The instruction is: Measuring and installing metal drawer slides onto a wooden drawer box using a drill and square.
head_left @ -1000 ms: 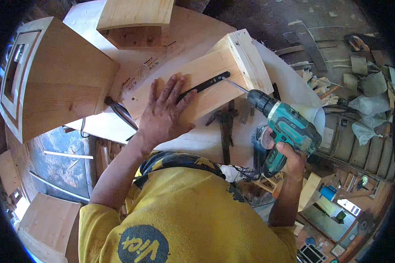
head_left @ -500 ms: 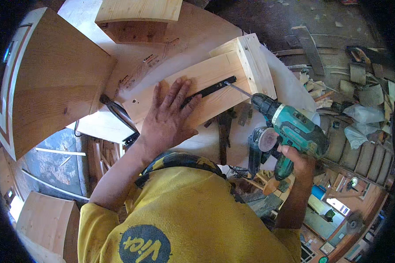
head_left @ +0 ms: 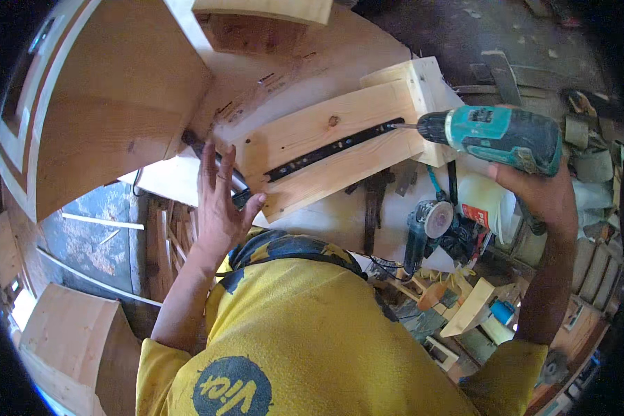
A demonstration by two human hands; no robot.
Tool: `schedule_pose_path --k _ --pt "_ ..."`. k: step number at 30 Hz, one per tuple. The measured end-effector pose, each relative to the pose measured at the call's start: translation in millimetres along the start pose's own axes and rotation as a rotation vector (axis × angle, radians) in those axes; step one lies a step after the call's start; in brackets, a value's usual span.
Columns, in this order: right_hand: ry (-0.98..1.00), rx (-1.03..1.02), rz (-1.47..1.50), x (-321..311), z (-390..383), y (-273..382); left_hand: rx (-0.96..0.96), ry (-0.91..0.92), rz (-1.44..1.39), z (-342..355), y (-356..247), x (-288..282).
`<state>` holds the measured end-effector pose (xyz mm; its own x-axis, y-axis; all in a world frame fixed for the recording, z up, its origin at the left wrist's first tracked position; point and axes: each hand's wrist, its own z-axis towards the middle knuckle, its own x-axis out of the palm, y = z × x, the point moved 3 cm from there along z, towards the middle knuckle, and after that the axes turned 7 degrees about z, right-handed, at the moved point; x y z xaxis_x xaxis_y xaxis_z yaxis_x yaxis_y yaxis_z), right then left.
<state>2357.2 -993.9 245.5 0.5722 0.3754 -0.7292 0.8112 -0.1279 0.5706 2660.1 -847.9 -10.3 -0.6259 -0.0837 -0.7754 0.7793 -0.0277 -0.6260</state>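
Note:
A wooden drawer (head_left: 312, 135) lies on its side, and a long black drawer slide (head_left: 326, 152) runs along its upper face. My right hand (head_left: 544, 194) is wrapped round the handle of a teal and black cordless drill (head_left: 499, 135). Its bit points left and reaches the right end of the slide; whether a screw sits there is too small to tell. My left hand (head_left: 222, 204) has its fingers spread beside the drawer's left end. Under and behind those fingers is a dark and silver metal tool or rail (head_left: 237, 180), partly hidden.
A large wooden cabinet piece (head_left: 111, 111) stands at the left, and another wooden box (head_left: 260, 28) at the far side. An angle grinder (head_left: 430, 225) and a white bucket (head_left: 489, 201) are right of my body. Wood scraps and tools lie at the lower right.
My left hand has come off the drawer face to its left end, uncovering the slide. The drill has swung up and to the right, now more level with the slide. The view has shifted slightly.

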Motion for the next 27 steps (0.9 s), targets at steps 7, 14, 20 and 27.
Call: schedule_pose_path --k 7,14,20,27 --pt "-0.082 -0.008 -0.193 -6.9 -2.9 -0.4 -0.062 0.055 -0.181 -8.1 0.4 1.3" --pt "0.113 0.204 -0.27 -9.6 -1.7 -2.1 -0.035 0.096 -0.193 -1.6 -0.6 -4.7" --pt "0.128 0.158 -0.11 -1.2 -6.0 2.1 -0.016 0.117 -0.184 0.1 0.0 -1.2" --pt "0.069 0.198 -0.267 1.3 -10.4 4.5 -0.003 0.127 -0.19 -8.0 7.0 -0.2"
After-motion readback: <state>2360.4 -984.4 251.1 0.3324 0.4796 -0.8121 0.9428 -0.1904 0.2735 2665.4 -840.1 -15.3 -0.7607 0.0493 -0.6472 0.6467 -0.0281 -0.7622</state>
